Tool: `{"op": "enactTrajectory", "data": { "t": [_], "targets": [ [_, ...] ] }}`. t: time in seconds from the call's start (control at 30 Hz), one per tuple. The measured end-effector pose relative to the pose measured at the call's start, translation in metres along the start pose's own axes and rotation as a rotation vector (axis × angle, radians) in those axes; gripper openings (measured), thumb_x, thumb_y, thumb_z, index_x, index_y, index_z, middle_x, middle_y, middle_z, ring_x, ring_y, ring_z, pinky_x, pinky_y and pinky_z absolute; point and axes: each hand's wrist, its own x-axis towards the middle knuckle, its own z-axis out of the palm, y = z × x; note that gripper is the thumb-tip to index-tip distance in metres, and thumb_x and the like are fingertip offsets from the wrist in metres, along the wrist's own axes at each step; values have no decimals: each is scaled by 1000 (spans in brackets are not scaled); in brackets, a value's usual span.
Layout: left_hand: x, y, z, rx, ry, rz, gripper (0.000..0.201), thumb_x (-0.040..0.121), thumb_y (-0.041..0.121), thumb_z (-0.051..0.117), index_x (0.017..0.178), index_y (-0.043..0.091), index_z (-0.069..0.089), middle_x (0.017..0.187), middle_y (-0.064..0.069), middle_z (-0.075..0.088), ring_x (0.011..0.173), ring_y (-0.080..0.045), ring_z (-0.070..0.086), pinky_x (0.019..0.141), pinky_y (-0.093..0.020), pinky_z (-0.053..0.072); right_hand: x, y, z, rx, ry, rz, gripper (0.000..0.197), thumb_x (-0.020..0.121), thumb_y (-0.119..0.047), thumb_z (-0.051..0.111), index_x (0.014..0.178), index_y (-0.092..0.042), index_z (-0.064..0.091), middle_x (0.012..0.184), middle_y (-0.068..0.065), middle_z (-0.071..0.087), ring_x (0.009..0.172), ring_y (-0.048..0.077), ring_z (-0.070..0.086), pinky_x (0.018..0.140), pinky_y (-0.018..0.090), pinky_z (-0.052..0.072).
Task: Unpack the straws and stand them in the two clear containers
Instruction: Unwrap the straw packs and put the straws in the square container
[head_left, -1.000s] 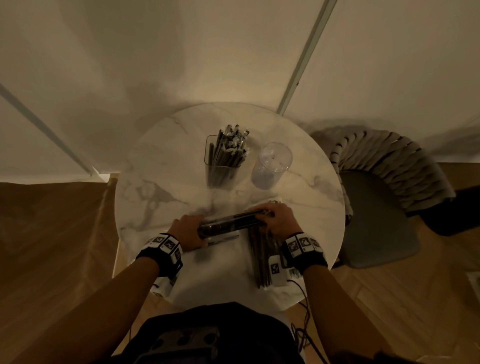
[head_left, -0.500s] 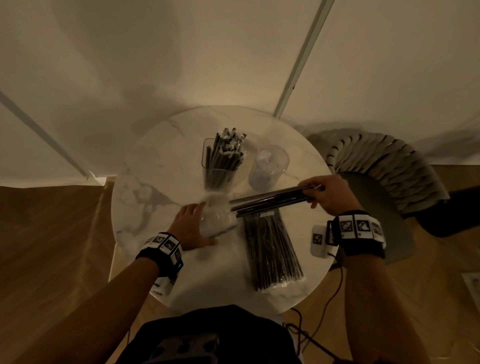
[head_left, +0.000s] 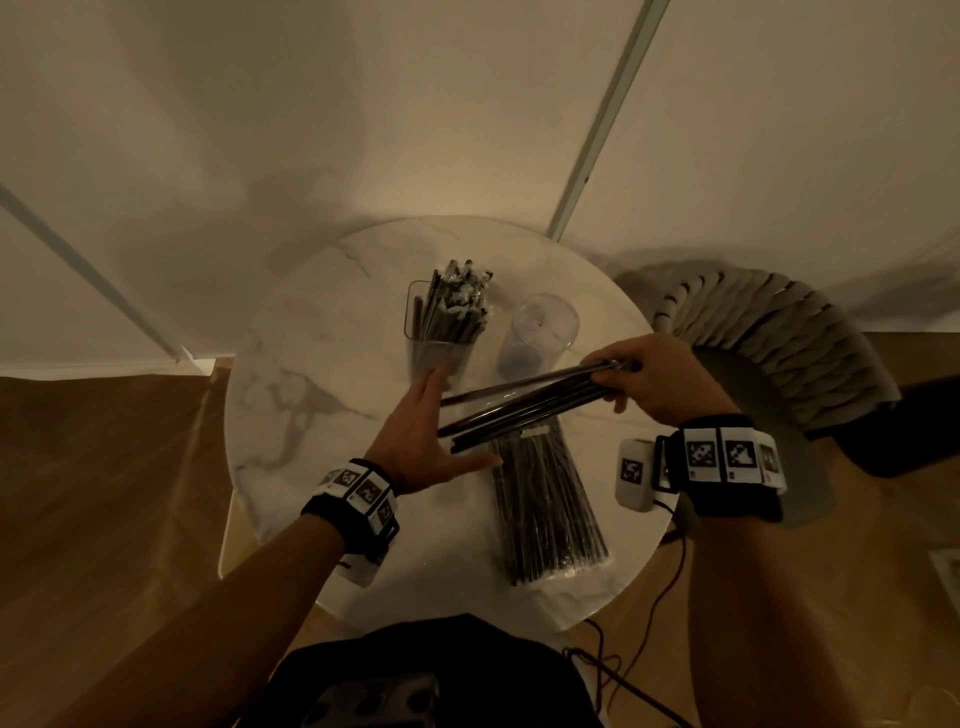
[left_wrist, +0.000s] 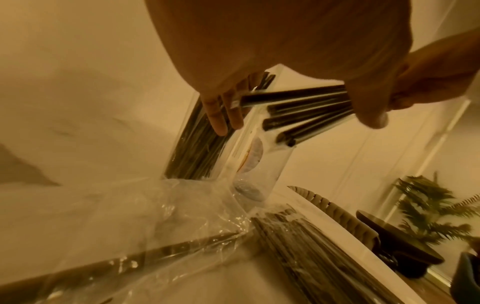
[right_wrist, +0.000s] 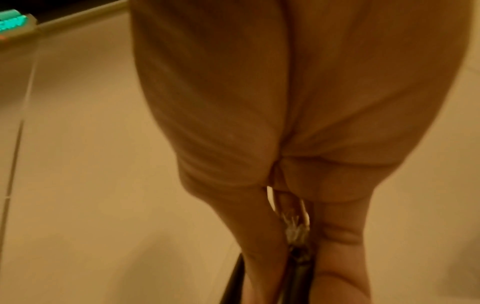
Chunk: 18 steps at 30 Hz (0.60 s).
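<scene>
My right hand (head_left: 636, 374) grips one end of a bunch of black straws (head_left: 524, 405) and holds it level above the marble table (head_left: 311, 415). Beside the bunch's free ends is my left hand (head_left: 421, 434), flat with straight fingers and holding nothing. A square clear container (head_left: 441, 353) full of straws stands at the back. To its right is a round clear container (head_left: 543, 338) with no straws in it. A sealed straw packet (head_left: 545, 509) lies below the bunch. In the left wrist view an empty clear wrapper (left_wrist: 161, 222) lies on the table, under the straws (left_wrist: 306, 109).
A woven-back chair (head_left: 769, 353) stands close to the table's right edge. A cable (head_left: 649, 623) hangs down off the near right rim. Walls close in behind the table. The left wrist view shows a plant (left_wrist: 436, 205) far off to the right.
My right hand pulled the straws out of the wrapper and carried them up and right. My left hand let go of the wrapper, rose and opened beside the straw ends.
</scene>
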Motion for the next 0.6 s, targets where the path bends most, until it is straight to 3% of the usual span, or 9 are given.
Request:
{"op": "enactTrajectory", "data": {
  "t": [0.07, 0.17, 0.23, 0.4, 0.5, 0.57, 0.6],
  "targets": [
    [-1, 3, 4, 47, -53, 5, 106, 64, 77, 71, 148, 34, 22, 137, 10, 47, 115, -8, 54, 97, -29, 46, 4, -6, 11, 5, -30, -29, 17, 88, -6, 70, 100, -15, 78, 70, 0, 74, 59, 13, 71, 66, 27, 61],
    [-2, -1, 13, 175, -111, 16, 54, 85, 63, 59, 127, 33, 44, 111, 6, 64, 93, -17, 64, 82, -36, 53, 10, -19, 24, 0, -65, -89, 18, 88, -6, 69, 102, -13, 77, 73, 0, 73, 57, 10, 70, 65, 24, 59],
    [-4, -5, 15, 211, -121, 12, 33, 93, 53, 52, 114, 28, 46, 92, 3, 66, 77, -21, 63, 70, -39, 52, 14, -30, 29, -8, -87, -123, 18, 90, -7, 68, 104, -14, 76, 80, 2, 74, 58, 10, 70, 67, 24, 60],
    [-6, -10, -3, 81, -28, -24, 21, 96, 40, 54, 107, 24, 47, 82, -1, 66, 69, -23, 63, 62, -40, 51, 27, -71, 32, 34, -85, -209, 20, 94, -16, 65, 113, -17, 69, 100, 3, 73, 67, 8, 71, 72, 26, 60],
    [2, -3, -27, -13, 106, -7, 17, 97, 33, 56, 109, 21, 53, 69, 8, 60, 57, -6, 58, 55, -28, 43, 38, -106, 28, 57, -106, -308, 42, 89, -18, 72, 129, -26, 59, 118, -5, 67, 81, 7, 72, 81, 24, 59],
    [11, 5, -45, -101, 176, 6, 7, 97, 30, 56, 103, 28, 53, 60, 12, 53, 50, -2, 52, 52, -18, 37, 47, -131, 20, 62, -84, -387, 41, 88, -16, 73, 125, -26, 61, 118, -6, 66, 87, 6, 70, 81, 20, 56],
    [16, 8, -55, -136, 215, 20, 5, 97, 30, 56, 100, 31, 52, 59, 11, 52, 49, -3, 49, 52, -18, 35, 52, -144, 16, 70, -62, -423, 35, 87, -16, 74, 120, -23, 64, 114, -4, 68, 86, 6, 70, 79, 19, 56]
  ]
}}
